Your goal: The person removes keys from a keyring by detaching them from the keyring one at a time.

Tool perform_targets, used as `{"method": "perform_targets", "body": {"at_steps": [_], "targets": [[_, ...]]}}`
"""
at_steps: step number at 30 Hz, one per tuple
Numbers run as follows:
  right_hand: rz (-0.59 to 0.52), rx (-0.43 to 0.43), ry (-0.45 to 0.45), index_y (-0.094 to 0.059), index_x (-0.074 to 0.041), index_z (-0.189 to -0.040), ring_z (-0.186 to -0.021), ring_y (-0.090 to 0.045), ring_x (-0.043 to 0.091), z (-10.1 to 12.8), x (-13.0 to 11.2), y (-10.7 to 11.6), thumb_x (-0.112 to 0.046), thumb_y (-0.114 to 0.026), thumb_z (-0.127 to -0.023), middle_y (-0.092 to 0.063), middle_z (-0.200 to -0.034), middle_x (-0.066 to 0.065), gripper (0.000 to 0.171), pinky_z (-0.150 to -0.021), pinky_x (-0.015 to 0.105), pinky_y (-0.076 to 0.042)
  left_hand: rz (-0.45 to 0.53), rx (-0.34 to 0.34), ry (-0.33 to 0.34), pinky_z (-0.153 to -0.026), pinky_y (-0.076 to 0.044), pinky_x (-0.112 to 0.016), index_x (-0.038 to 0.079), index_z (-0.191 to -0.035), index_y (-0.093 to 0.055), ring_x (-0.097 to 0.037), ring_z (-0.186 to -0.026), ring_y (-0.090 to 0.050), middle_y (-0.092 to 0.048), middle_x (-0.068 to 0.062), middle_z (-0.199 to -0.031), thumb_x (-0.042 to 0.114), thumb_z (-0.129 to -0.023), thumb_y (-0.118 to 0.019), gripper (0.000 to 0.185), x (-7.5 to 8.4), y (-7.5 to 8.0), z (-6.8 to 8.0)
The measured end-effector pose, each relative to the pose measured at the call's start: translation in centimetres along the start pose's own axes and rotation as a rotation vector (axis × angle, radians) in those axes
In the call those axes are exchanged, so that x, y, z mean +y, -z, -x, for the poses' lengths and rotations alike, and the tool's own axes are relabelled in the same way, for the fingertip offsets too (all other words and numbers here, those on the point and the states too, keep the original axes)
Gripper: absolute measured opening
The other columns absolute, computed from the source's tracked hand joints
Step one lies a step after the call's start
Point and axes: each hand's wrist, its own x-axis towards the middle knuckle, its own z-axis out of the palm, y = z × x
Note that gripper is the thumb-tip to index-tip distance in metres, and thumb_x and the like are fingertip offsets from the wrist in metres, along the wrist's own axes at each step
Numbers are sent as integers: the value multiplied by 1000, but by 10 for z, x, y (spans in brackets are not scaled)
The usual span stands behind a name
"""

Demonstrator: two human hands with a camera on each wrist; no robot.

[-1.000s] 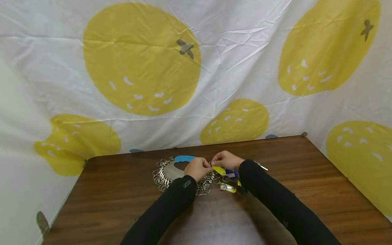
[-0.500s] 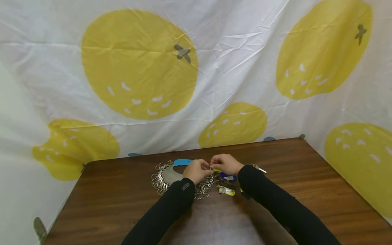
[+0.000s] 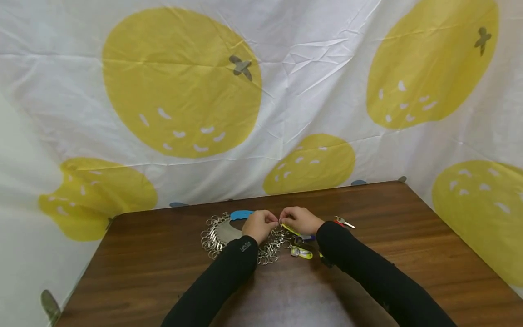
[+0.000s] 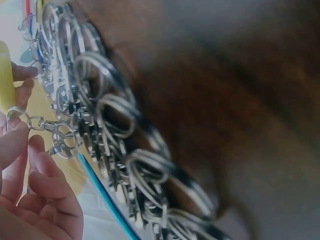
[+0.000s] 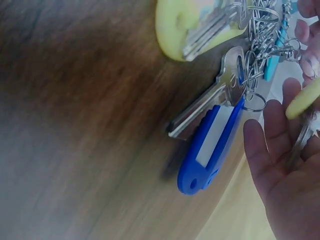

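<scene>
We are working a small split ring with a short swivel clasp hanging from it, held just above the table between our two hands, at the near edge of the pile of key rings.

- Left hand: fingers curled, fingertips pinching the ring and clasp. The wrist view is showing the clasp dangling beside our fingers.
- Right hand: fingers curled toward the same spot, pinching a yellow key tag at its ring end. A thin metal piece is lying against that palm in the wrist view; we cannot tell what it is.
- Just below the right hand: a blue tagged key and a second yellow tagged key, both flat on the wood. A loose key is lying further right, well apart.
- A blue-handled tool is lying behind the left hand, partly among the rings.

Risks, as we are judging them:
- The ring is small and springy; a weak pinch is likely to let it snap shut or slip out, dropping the tag.
- The clasp is hanging close to the pile and could snag a neighbouring ring, dragging a clump along.
- Anything dropped into that heap would be hard to pick out again.
</scene>
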Motion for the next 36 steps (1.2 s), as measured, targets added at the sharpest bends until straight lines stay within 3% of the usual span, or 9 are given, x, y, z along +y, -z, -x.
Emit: {"method": "perform_targets", "body": {"at_steps": [5, 11, 16, 20, 24, 29, 36], "targets": [[-59, -27, 30, -66, -8, -100, -78, -54, 11, 2, 3, 4, -23, -52, -98, -66, -90, 6, 21, -73, 27, -43, -5, 8, -4, -63, -44, -29, 19, -86, -68, -13, -71, -60, -69, 1, -84, 25, -88, -66, 6, 1, 1, 0], [-67, -48, 127, -66, -11, -93, -76, -53, 8, 7, 3, 2, -33, -54, -96, -64, -85, 0, 26, -70, 25, -43, 3, -6, -49, -67, -47, -31, 18, -91, -68, -16, -77, -62, -69, -1, -89, 21, -90, -64, 5, 4, 4, 1], [-83, -30, 21, -65, -6, -93, -77, -54, 13, 5, -4, -2, -22, -54, -97, -62, -84, 4, 20, -71, 26, -43, -15, -6, -87, -72, -49, -32, 19, -94, -69, -18, -85, -65, -71, 0, -93, 20, -90, -64, 6, 5, 3, -1], [-117, -7, -35, -63, -2, -96, -75, -60, 17, 1, -8, -4, -16, -52, -97, -63, -86, 9, 17, -68, 24, -46, 4, 6, -103, -67, -48, -31, 18, -98, -68, -18, -81, -65, -71, -1, -94, 16, -90, -64, 9, 5, 5, -2], [-115, -11, -32, -63, -4, -100, -69, -55, 14, 1, -8, -5, -17, -51, -98, -62, -86, 7, 18, -65, 24, -43, 5, 13, -61, -63, -45, -28, 18, -98, -69, -18, -80, -64, -71, -2, -98, 20, -90, -65, 10, 2, 5, -1], [-114, -19, -18, -64, -5, -103, -66, -49, 11, 4, -5, -5, -19, -50, -99, -60, -85, 5, 20, -65, 25, -41, -8, 4, -20, -70, -49, -33, 18, -96, -72, -19, -83, -64, -71, -3, -99, 31, -91, -64, 16, -4, 5, 2], [-133, -17, -8, -66, -4, -107, -67, -50, 11, 9, -5, -6, -21, -51, -99, -63, -91, 8, 24, -66, 26, -42, -14, -22, -23, -67, -47, -31, 16, -94, -72, -17, -78, -63, -71, -4, -97, 30, -91, -63, 17, -4, 5, 6]]}}
